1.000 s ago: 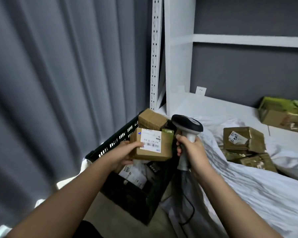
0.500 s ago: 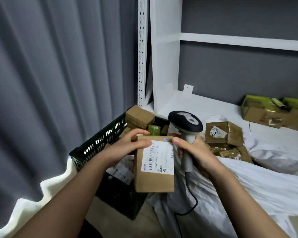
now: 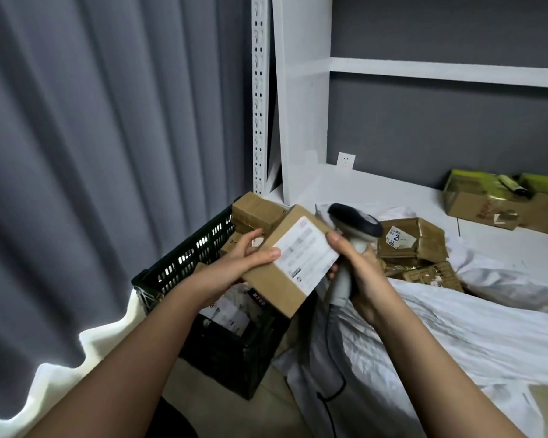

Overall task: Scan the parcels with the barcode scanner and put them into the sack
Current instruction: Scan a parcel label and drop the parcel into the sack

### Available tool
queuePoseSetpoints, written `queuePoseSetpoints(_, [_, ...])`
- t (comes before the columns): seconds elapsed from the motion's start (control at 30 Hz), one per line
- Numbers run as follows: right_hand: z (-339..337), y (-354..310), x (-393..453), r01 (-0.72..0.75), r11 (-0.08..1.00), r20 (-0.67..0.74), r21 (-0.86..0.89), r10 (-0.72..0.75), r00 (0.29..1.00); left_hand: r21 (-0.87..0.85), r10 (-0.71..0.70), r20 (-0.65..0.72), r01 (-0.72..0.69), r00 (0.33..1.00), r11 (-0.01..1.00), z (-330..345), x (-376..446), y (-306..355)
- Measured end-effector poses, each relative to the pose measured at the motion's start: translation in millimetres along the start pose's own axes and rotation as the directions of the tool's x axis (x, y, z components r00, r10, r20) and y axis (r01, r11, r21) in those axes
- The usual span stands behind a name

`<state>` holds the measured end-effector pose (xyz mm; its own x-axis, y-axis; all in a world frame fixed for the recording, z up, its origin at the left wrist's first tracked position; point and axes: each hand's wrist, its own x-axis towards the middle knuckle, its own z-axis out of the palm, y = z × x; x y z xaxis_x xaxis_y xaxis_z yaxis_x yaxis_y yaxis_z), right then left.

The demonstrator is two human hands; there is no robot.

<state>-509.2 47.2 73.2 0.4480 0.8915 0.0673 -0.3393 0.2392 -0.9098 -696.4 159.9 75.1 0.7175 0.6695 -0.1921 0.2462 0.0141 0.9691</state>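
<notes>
My left hand (image 3: 241, 263) grips a brown cardboard parcel (image 3: 282, 279) by its left edge, thumb on top; the white label faces up and the box is tilted to the right. My right hand (image 3: 358, 273) holds the grey barcode scanner (image 3: 355, 226) by its handle, its thumb touching the parcel's right edge. The scanner's dark head rises just behind the parcel, and its cable hangs down. A white woven sack (image 3: 456, 327) lies spread at the right, with several brown parcels (image 3: 415, 245) in its opening.
A black plastic crate (image 3: 184, 263) with more parcels stands below my left hand. White shelving (image 3: 301, 99) rises behind, with opened cartons (image 3: 494, 203) on its lower board. A grey curtain (image 3: 92, 153) fills the left side.
The parcel has been turned and tilted, its label now slanting to the right, and it sits higher against the scanner. Both hands shifted slightly right; my view has moved closer.
</notes>
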Motion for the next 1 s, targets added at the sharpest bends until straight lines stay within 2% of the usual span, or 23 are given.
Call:
queuePoseSetpoints(0.13, [0.8,-5.0,3.3,0.065,0.998,-0.145,0.021,-0.062,0.988,-0.063,-0.079,0.108,0.086,0.991,0.994,3.2,-0.8,-13.6])
queuePoseSetpoints(0.23, [6.5,-3.0,2.3,0.042,0.996,-0.212,0.078,-0.025,0.977,-0.186,-0.046,0.039,0.052,0.998,0.981,14.0,4.2,-15.1])
queuePoseSetpoints(0.33, [8.1,-3.5,1.1,-0.002,0.991,-0.205,0.134,0.03,0.978,-0.37,-0.01,-0.025,0.001,1.0,0.929,8.2,12.6,-14.3])
queuePoseSetpoints(0.4, [7.0,-4.2,-0.4,-0.019,0.998,-0.222,0.056,0.031,0.974,-0.425,-0.032,-0.121,-0.023,0.992,0.905,1.3,16.5,-13.0])
queuePoseSetpoints(0.47, [6.3,-4.7,-3.6,-0.011,0.996,-0.235,-0.085,-0.01,0.972,-0.409,-0.076,-0.254,-0.036,0.964,0.912,-2.7,19.7,-13.8])
queuePoseSetpoints(0.53, [5.6,-5.6,-7.1,0.012,0.985,-0.19,-0.173,-0.045,0.981,-0.395,-0.114,-0.388,-0.053,0.915,0.917,-4.7,22.5,-15.2])
queuePoseSetpoints(0.67, [4.7,-6.6,-14.5,0.029,0.972,-0.032,-0.234,-0.038,0.999,-0.342,-0.12,-0.538,-0.086,0.834,0.936,-8.9,25.2,-17.6])
queuePoseSetpoints(0.87, [6.6,-5.9,-23.2,-0.035,0.963,0.067,-0.269,0.055,0.996,-0.289,-0.111,-0.667,-0.119,0.737,0.95,-15.6,31.9,-24.1])
queuePoseSetpoints(1.0, [3.6,-5.1,-24.2,-0.03,0.95,0.114,-0.312,0.069,0.991,-0.303,-0.13,-0.692,-0.122,0.711,0.945,-21.9,36.9,-31.2])
